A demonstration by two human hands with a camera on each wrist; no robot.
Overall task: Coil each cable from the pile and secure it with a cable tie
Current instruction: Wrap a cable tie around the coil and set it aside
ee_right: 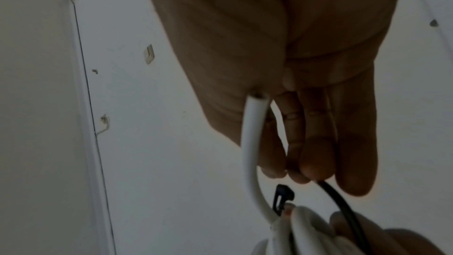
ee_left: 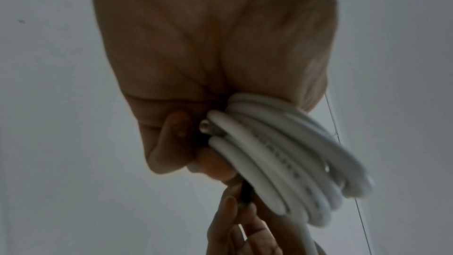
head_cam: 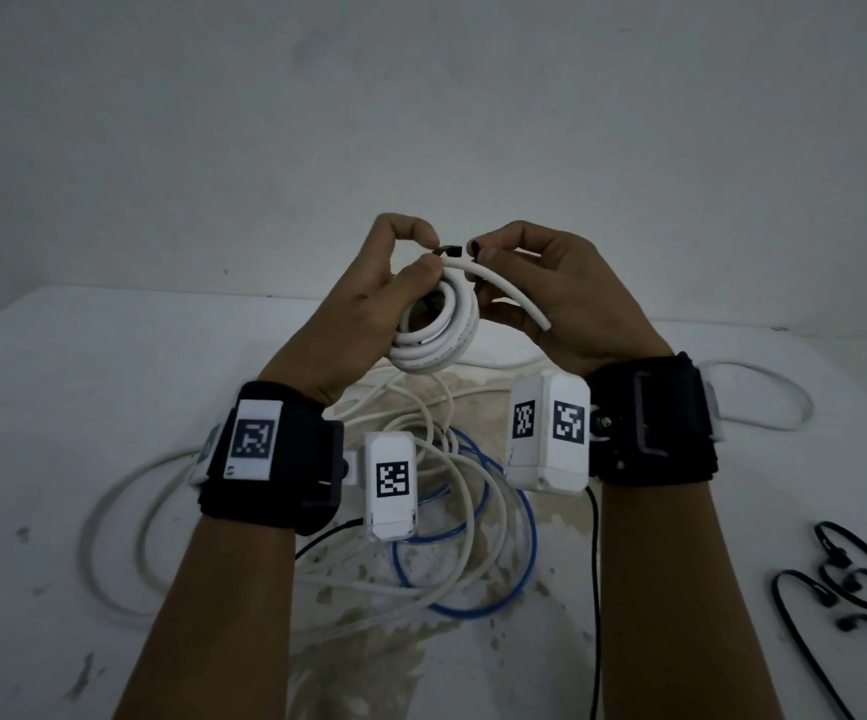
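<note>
Both hands are raised above the table. My left hand grips a tight coil of thick white cable, thumb and forefinger pinched at its top; the left wrist view shows the coil against the palm. A black cable tie sits at the top of the coil, its head standing beside the cable. My right hand pinches the tie's black strap at its fingertips. The coil's loose white end curves across the right palm.
On the white table below lies a pile of loose white cables mixed with a blue cable. Several black cable ties lie at the right edge. A white loop lies behind the right wrist. A thin black wire runs down.
</note>
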